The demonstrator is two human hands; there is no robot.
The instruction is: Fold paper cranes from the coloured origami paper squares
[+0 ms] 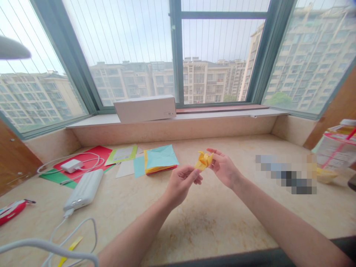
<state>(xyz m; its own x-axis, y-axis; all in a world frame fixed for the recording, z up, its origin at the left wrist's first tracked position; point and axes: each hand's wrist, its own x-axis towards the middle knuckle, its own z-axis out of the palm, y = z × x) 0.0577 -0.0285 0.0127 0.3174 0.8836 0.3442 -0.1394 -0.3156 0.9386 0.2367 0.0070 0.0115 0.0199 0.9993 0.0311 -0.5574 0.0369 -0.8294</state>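
A small folded yellow paper flower (204, 160) is held up over the stone sill, between both hands. My left hand (185, 181) pinches its lower left end between thumb and fingers. On the other side, my right hand (224, 167) has its fingertips closed on the flower's right edge. Curled petals show at the top of the fold. Just left of the hands lies a stack of coloured paper (161, 157), light blue on top with yellow and red sheets under it.
Left of the stack are red paper (101, 152), a white charger (72, 165) with cable, and a white power bank (83, 190). A white box (145, 109) stands on the window ledge. At the right are a plastic bottle (336, 146) and a blurred-out patch. Loose cables curl at lower left.
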